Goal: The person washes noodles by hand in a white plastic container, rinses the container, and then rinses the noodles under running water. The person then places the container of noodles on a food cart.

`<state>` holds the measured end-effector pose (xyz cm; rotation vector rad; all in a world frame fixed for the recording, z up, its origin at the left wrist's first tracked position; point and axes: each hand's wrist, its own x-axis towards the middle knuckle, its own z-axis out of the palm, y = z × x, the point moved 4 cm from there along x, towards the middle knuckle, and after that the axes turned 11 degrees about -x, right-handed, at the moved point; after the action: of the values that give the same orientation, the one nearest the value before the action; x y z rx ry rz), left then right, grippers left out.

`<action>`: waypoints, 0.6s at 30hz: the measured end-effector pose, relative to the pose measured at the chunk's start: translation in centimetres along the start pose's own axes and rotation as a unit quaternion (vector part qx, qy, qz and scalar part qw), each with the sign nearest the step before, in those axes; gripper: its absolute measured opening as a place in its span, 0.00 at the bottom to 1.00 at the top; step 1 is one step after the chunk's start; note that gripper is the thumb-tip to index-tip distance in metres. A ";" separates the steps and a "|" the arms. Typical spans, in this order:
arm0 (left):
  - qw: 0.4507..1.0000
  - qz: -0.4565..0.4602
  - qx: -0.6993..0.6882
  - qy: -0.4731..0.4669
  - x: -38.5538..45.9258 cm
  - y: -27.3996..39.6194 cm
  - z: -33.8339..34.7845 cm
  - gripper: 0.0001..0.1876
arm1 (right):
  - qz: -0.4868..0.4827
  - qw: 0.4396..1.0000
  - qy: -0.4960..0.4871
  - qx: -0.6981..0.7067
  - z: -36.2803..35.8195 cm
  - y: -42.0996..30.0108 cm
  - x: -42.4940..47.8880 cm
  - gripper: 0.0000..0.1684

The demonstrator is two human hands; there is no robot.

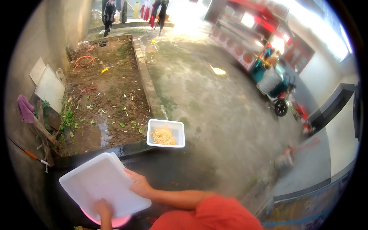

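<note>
My right hand (139, 184) grips the right side of a white plastic tub (86, 178), which is tilted above a pink basin (122, 220). Against the tub's lower part rests my left hand (103, 207); motion blur hides its fingers. Most of the basin is covered by the tub. Farther ahead, a second white plastic tub (180, 135) stands at the corner of the garden bed's low edge, apart from both hands. A tangle of pale yellow, noodle-like strands (164, 136) lies inside it.
A soil bed (115, 95) with a low concrete curb (145, 83) lies ahead left. Boards (51, 86) and wood pieces lean on the left wall. On the right are a red food cart (235, 37), a three-wheeler (273, 77) and a bucket (284, 159). Clothes (109, 14) hang behind.
</note>
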<state>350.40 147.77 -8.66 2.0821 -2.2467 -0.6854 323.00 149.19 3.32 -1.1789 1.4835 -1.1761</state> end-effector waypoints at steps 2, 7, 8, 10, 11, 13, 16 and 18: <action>0.989 0.100 -0.109 0.027 -0.4 6.1 0.8 0.12 | 0.002 1.000 -0.009 -0.004 1.4 -0.2 0.2 0.37; 0.907 0.300 -0.288 -0.068 -3.0 13.6 0.0 0.15 | 0.092 0.996 0.000 0.018 1.0 2.3 0.1 0.36; 0.908 0.321 -0.259 -0.071 -3.0 12.5 -0.6 0.14 | 0.082 0.996 0.006 0.016 0.7 2.6 0.0 0.36; 0.909 0.359 -0.199 -0.073 -2.3 7.8 -1.2 0.13 | 0.059 0.998 0.014 0.015 0.3 2.9 0.0 0.36; 0.953 0.256 -0.135 -0.087 -1.7 4.6 -1.0 0.12 | 0.056 0.998 0.012 0.014 0.2 2.4 0.1 0.36; 0.972 0.225 0.013 -0.060 -0.8 -0.9 -0.7 0.13 | 0.058 0.998 0.020 0.007 -1.1 1.5 -0.3 0.36; 0.974 0.140 0.158 0.076 0.6 -5.0 -0.1 0.16 | 0.067 0.995 0.047 0.048 0.1 2.6 -0.4 0.37; 0.967 0.100 0.161 0.169 2.6 -5.6 0.6 0.16 | 0.100 0.993 0.039 0.052 -0.1 1.9 -0.7 0.37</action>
<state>355.25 145.37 -11.69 1.8643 -2.4364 0.0501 322.70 150.10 1.51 -0.9013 1.5398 -1.1585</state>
